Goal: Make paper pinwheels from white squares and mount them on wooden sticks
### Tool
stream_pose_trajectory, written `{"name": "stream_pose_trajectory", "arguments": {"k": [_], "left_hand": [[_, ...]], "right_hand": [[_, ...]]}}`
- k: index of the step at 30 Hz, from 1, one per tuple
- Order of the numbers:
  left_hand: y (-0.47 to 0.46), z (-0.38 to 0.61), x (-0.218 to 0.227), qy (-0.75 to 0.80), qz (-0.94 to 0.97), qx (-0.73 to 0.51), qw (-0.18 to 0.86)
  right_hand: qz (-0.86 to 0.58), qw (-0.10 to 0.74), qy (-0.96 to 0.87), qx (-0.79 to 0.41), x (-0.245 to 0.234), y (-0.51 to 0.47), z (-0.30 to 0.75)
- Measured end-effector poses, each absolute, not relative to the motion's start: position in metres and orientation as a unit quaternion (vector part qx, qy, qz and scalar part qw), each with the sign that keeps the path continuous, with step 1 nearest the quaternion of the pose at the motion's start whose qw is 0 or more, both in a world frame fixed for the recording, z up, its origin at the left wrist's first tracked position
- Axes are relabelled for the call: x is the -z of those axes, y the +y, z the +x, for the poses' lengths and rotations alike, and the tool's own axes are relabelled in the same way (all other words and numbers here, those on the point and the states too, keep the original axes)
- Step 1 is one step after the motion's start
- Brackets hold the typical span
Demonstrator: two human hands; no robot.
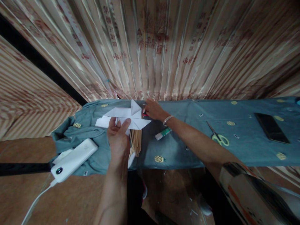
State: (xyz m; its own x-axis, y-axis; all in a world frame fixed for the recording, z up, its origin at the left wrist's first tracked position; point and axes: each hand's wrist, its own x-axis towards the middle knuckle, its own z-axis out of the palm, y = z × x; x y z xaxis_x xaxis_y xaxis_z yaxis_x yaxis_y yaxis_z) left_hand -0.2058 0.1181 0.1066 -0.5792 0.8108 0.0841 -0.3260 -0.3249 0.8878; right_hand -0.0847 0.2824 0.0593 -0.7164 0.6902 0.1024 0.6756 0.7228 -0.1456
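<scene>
My left hand [119, 134] pinches a folded white paper pinwheel [136, 120] between thumb and fingers, holding it above the cloth. Beneath the pinwheel lies a bundle of thin wooden sticks [136, 142], its upper part hidden by the paper. More white paper [101, 122] shows at the pinwheel's left. Just to the right of the pinwheel, my right hand [153, 110] reaches down with curled fingers beside a small red item [144, 113]. What the fingertips hold is too small to make out. Near the right wrist a green and white glue stick [163, 133] lies on the cloth.
A blue-grey cloth [180, 112] with pineapple prints covers the narrow table. Green-handled scissors [219, 138] and a black phone [272, 128] lie to the right. At the left edge rests a white power bank [74, 160] with a cable. A pleated curtain [159, 47] hangs behind.
</scene>
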Motion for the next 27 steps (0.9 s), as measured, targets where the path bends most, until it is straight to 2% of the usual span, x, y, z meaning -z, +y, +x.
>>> {"name": "stream_pose_trajectory", "arguments": {"k": [6,18,24,27], "left_hand": [[0.119,-0.205,-0.106,0.444,0.261,-0.773,0.372],[0.121,-0.195,-0.103,0.439,0.271,-0.766,0.385],[0.125,-0.164,-0.096,0.429,0.291,-0.743,0.423],[0.125,-0.145,-0.091,0.424,0.310,-0.712,0.466]], "right_hand": [[-0.391,0.126,-0.906,-0.099,-0.055,0.282,-0.085],[-0.441,0.335,-0.777,-0.300,-0.055,0.262,-0.019],[-0.459,0.380,-0.711,-0.373,-0.038,0.195,0.067],[-0.495,0.356,-0.703,-0.366,-0.023,0.162,0.102]]}}
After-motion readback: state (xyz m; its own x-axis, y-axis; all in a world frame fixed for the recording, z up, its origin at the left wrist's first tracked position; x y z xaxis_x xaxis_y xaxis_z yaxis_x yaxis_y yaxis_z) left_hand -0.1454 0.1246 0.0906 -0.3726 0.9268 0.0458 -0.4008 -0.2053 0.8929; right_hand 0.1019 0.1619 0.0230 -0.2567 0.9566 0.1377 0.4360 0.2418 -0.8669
